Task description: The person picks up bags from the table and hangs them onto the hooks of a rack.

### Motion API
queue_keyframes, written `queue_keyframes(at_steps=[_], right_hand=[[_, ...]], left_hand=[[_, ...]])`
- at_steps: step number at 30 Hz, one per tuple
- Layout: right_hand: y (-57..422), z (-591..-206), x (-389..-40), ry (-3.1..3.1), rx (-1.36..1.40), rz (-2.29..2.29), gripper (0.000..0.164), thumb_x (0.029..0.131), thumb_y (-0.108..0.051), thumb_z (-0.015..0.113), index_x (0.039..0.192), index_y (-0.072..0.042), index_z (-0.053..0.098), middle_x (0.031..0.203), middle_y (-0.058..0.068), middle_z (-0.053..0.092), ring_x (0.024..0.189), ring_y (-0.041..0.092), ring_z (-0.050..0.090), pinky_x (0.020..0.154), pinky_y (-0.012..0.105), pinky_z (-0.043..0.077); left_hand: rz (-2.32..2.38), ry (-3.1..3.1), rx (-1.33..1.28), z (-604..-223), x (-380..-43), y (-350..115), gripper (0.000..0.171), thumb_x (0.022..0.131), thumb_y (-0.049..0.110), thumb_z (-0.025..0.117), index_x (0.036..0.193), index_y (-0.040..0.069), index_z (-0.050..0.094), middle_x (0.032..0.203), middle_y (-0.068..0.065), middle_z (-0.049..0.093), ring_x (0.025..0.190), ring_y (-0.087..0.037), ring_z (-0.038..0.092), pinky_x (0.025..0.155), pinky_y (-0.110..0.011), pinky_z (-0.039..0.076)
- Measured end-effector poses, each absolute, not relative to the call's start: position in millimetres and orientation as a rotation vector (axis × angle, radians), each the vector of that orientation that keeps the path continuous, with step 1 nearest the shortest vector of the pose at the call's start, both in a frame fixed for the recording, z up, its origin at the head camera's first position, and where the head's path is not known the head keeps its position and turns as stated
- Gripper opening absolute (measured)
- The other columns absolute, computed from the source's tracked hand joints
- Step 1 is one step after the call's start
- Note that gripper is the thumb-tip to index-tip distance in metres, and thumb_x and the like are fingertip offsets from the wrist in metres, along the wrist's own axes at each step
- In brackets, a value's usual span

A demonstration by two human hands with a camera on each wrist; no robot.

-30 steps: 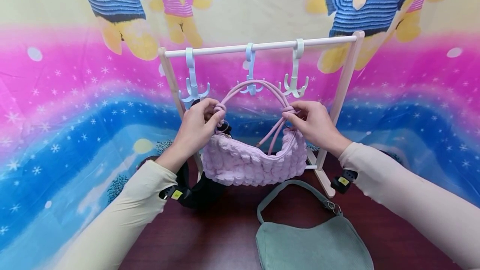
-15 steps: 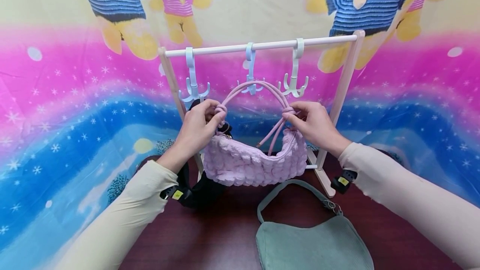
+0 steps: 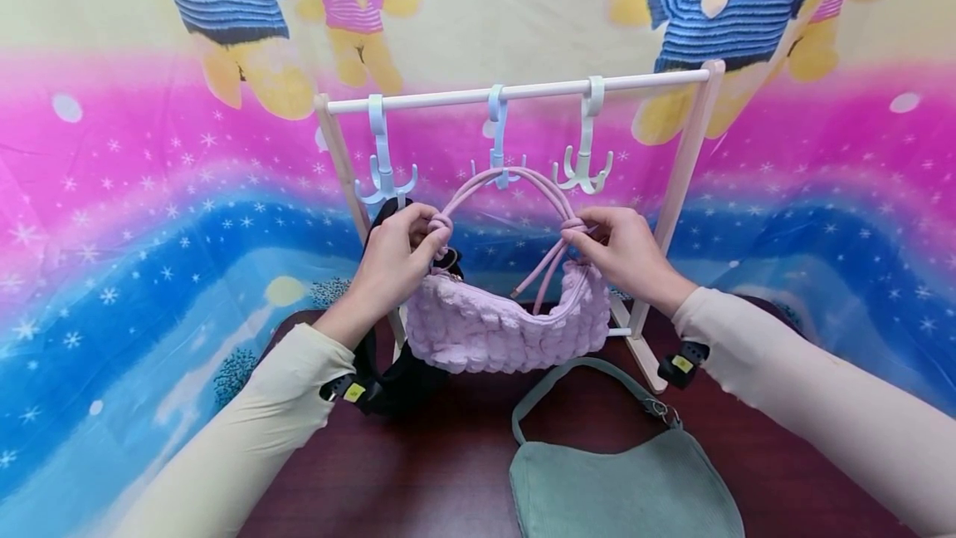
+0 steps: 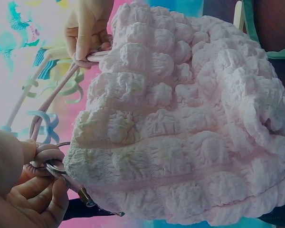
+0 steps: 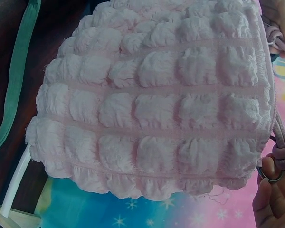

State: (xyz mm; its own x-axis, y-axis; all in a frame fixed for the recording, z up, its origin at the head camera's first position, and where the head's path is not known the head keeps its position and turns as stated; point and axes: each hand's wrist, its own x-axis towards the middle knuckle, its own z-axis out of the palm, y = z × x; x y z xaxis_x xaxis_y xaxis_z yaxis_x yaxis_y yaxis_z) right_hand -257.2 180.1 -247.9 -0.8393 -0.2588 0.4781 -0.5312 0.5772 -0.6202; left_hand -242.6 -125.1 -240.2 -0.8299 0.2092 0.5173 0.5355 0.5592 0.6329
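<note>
In the head view a puffy pale-pink handbag (image 3: 508, 330) hangs between both hands, in front of a small rack. My left hand (image 3: 392, 251) pinches the knot at the left end of its corded handle (image 3: 466, 185). At the right-hand knot, my right hand (image 3: 627, 251) pinches the cord between thumb and fingers. The handle arches upward, its top overlapping the middle blue hook (image 3: 498, 139). Loose cord ends dangle inside the right knot. In the left wrist view, a metal ring (image 4: 56, 166) shows beside the left fingers. The bubbled fabric fills much of both wrist views.
A wooden rack (image 3: 683, 156) carries a white rail (image 3: 441, 100) with a blue hook (image 3: 383, 181) at left and a pale green one (image 3: 586, 173) at right. A black bag (image 3: 407, 384) is behind the left wrist. A green shoulder bag (image 3: 627, 480) lies on the dark table (image 3: 418, 471).
Both hands and the pink handbag have sunk slightly, the handle's arch now lower against the middle hook. The grip on both knots is unchanged.
</note>
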Motion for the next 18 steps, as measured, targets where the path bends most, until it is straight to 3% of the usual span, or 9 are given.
queue_keyframes(at_steps=[18], right_hand=[[180,-258,-258,-2.494,0.650,1.160,0.026,0.101,-0.020,0.063,0.118,-0.002,0.071,0.106,0.018,0.074,0.087,0.029,0.076,0.072,0.028,0.061]], left_hand=[[-1.188,-2.433,-0.613,-251,-245,-127,0.020,0.103,0.025,0.060,0.118,0.011,0.063,0.103,-0.011,0.076,0.086,-0.020,0.072,0.072,-0.035,0.055]])
